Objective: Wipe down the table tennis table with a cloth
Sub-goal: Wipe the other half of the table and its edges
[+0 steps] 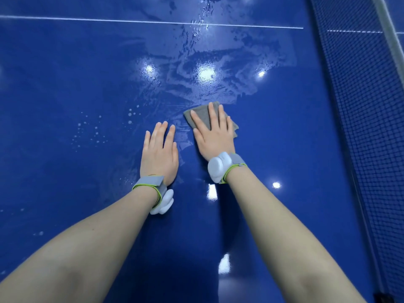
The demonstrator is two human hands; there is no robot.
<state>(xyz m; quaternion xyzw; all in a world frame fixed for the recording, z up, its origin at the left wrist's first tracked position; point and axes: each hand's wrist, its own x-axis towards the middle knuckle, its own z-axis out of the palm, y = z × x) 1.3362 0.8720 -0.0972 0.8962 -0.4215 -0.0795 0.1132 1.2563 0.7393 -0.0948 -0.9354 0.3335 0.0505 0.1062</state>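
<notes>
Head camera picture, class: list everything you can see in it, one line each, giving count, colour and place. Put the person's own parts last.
table tennis table: one, blue with a white line, fills the view; wet streaks ahead of the hands.
droplets: many, pale, scattered left of the left hand.
net: one, dark mesh with pale top band, along the right edge.
cloth: one, grey, folded, flat under the right hand.
wrist trackers: two, white on grey straps with green trim, one per wrist.
left hand: flat on the table, fingers straight.
right hand: fingers straight, pressing the cloth.
</notes>
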